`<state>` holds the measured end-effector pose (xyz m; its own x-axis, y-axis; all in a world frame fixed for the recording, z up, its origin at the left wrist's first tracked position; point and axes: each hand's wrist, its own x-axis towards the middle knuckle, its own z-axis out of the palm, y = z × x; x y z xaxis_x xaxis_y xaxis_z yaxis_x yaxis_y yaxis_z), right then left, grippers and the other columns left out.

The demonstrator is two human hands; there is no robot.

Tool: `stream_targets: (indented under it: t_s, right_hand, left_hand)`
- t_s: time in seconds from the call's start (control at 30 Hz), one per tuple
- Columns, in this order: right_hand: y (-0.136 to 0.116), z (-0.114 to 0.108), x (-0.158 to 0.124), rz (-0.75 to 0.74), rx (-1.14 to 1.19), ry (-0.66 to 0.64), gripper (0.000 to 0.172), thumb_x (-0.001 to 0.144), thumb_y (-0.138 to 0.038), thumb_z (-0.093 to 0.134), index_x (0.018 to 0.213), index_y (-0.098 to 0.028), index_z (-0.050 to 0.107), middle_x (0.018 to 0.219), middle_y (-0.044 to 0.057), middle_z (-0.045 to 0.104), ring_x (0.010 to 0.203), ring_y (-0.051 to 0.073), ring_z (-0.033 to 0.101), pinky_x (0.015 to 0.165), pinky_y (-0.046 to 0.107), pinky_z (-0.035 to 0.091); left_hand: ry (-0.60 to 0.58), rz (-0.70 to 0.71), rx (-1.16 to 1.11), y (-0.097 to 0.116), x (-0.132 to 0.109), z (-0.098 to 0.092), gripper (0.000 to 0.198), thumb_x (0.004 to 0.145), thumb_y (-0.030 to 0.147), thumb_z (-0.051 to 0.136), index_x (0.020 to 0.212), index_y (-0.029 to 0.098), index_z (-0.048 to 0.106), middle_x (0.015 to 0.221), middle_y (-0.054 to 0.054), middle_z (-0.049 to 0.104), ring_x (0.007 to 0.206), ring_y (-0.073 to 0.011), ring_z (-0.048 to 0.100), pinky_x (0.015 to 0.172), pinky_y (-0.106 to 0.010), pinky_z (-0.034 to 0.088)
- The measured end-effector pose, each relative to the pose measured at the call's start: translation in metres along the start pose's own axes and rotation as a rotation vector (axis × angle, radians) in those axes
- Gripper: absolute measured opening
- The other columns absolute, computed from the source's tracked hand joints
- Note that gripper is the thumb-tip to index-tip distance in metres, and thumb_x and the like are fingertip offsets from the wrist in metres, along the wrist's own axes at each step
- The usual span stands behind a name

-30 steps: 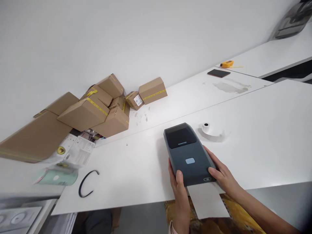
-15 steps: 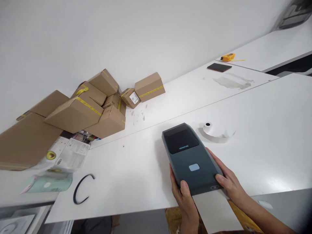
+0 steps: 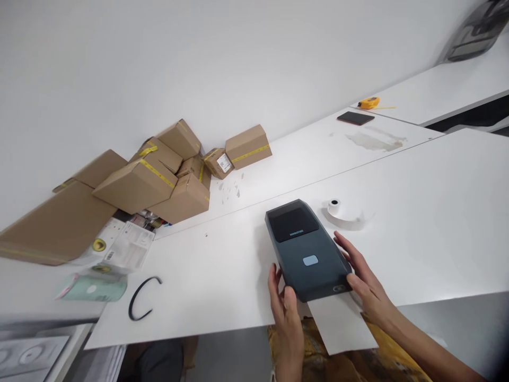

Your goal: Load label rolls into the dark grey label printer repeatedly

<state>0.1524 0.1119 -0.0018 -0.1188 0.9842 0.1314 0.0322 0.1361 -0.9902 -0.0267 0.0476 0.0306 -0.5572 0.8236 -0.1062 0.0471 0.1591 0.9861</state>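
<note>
A dark grey label printer [image 3: 305,249] lies on the white table [image 3: 417,223] near its front edge. A white sheet of paper [image 3: 342,323] sticks out of its near end and hangs past the table edge. My left hand [image 3: 284,313] is just off the printer's left near corner, fingers apart and barely touching it. My right hand [image 3: 363,281] lies open along the printer's right side, thumb near the front corner. Neither hand grips anything.
A small white paper roll [image 3: 334,206] with a loose strip lies behind the printer. Several cardboard boxes [image 3: 159,175] are piled at the left by the wall. A black cable loop [image 3: 143,303], a green roll [image 3: 93,289], a phone [image 3: 356,118] and a yellow tape measure [image 3: 369,102] also lie about.
Both hands have let go of the printer's near corners and opened. The left hand has drawn back to the left. The printer sits slightly farther from me.
</note>
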Motion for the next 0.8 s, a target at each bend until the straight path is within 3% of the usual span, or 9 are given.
stream_targets:
  t_s: [0.07, 0.1, 0.13, 0.2, 0.3, 0.5, 0.6, 0.73, 0.8]
  right_hand:
    - [-0.007, -0.006, -0.006, -0.093, -0.088, 0.017, 0.069, 0.097, -0.068, 0.036, 0.16, -0.042, 0.026, 0.17, -0.001, 0.022, 0.153, 0.037, 0.024, 0.122, 0.061, 0.026]
    - [-0.01, -0.009, -0.008, -0.145, -0.136, 0.008, 0.066, 0.098, -0.068, 0.034, 0.159, -0.043, 0.031, 0.17, -0.002, 0.023, 0.154, 0.037, 0.024, 0.123, 0.061, 0.025]
    - [-0.013, -0.012, -0.01, -0.196, -0.183, -0.012, 0.062, 0.099, -0.067, 0.033, 0.156, -0.044, 0.036, 0.169, -0.003, 0.024, 0.154, 0.037, 0.023, 0.123, 0.06, 0.026]
    - [-0.017, -0.015, -0.012, -0.285, -0.263, -0.064, 0.055, 0.101, -0.062, 0.033, 0.152, -0.044, 0.043, 0.168, -0.003, 0.027, 0.153, 0.036, 0.024, 0.121, 0.058, 0.031]
    - [-0.016, -0.016, -0.013, -0.388, -0.342, -0.093, 0.053, 0.103, -0.054, 0.035, 0.155, -0.041, 0.039, 0.166, 0.0, 0.031, 0.151, 0.034, 0.028, 0.119, 0.056, 0.035]
    - [-0.008, -0.014, -0.011, -0.454, -0.481, -0.018, 0.049, 0.105, -0.039, 0.039, 0.153, -0.037, 0.039, 0.163, 0.004, 0.036, 0.147, 0.032, 0.035, 0.112, 0.054, 0.04]
    - [-0.015, -0.008, -0.005, -0.531, -0.555, 0.048, 0.043, 0.102, -0.035, 0.045, 0.145, -0.032, 0.047, 0.162, 0.008, 0.037, 0.147, 0.034, 0.033, 0.11, 0.056, 0.04]
    - [-0.031, 0.003, 0.007, -0.711, -0.702, 0.027, 0.034, 0.099, -0.033, 0.051, 0.132, -0.029, 0.057, 0.164, 0.008, 0.033, 0.149, 0.037, 0.03, 0.11, 0.057, 0.037]
    - [-0.036, 0.006, 0.012, -0.76, -0.797, 0.022, 0.035, 0.099, -0.033, 0.052, 0.133, -0.03, 0.059, 0.165, 0.008, 0.033, 0.148, 0.036, 0.031, 0.111, 0.057, 0.035]
  left_hand:
    - [0.09, -0.037, 0.036, -0.011, -0.018, -0.007, 0.069, 0.086, 0.079, 0.048, 0.112, 0.019, 0.069, 0.11, -0.014, 0.071, 0.099, -0.0245, 0.068, 0.082, -0.031, 0.055]
    - [0.061, -0.076, 0.047, -0.018, -0.027, -0.007, 0.068, 0.085, 0.081, 0.046, 0.096, 0.019, 0.071, 0.089, -0.01, 0.071, 0.081, -0.0217, 0.066, 0.071, -0.03, 0.053]
    - [-0.021, -0.13, 0.038, -0.025, -0.037, -0.006, 0.069, 0.084, 0.084, 0.044, 0.083, 0.02, 0.07, 0.071, -0.007, 0.065, 0.065, -0.019, 0.06, 0.061, -0.03, 0.049]
    - [-0.232, -0.27, -0.016, -0.035, -0.052, 0.002, 0.074, 0.074, 0.092, 0.047, 0.071, 0.02, 0.065, 0.055, -0.003, 0.057, 0.048, -0.0148, 0.048, 0.049, -0.029, 0.039]
    - [-0.406, -0.406, -0.107, -0.037, -0.065, 0.018, 0.076, 0.062, 0.094, 0.058, 0.072, 0.019, 0.062, 0.052, 0.0, 0.055, 0.04, -0.0098, 0.039, 0.046, -0.027, 0.033]
    - [-0.272, -0.469, -0.127, -0.036, -0.071, 0.034, 0.081, 0.051, 0.098, 0.059, 0.074, 0.02, 0.056, 0.044, 0.005, 0.047, 0.037, -0.0078, 0.034, 0.042, -0.024, 0.028]
    - [-0.319, -0.449, -0.127, -0.043, -0.071, 0.029, 0.078, 0.053, 0.097, 0.06, 0.073, 0.021, 0.055, 0.045, 0.004, 0.049, 0.039, -0.0088, 0.037, 0.044, -0.025, 0.031]
    - [-0.487, -0.428, -0.034, -0.05, -0.068, 0.009, 0.077, 0.059, 0.096, 0.056, 0.059, 0.019, 0.058, 0.05, -0.001, 0.054, 0.043, -0.0101, 0.042, 0.049, -0.027, 0.035]
    - [-0.44, -0.445, 0.011, -0.05, -0.061, -0.005, 0.082, 0.063, 0.099, 0.046, 0.053, 0.019, 0.059, 0.049, -0.003, 0.053, 0.043, -0.0116, 0.042, 0.047, -0.028, 0.034]
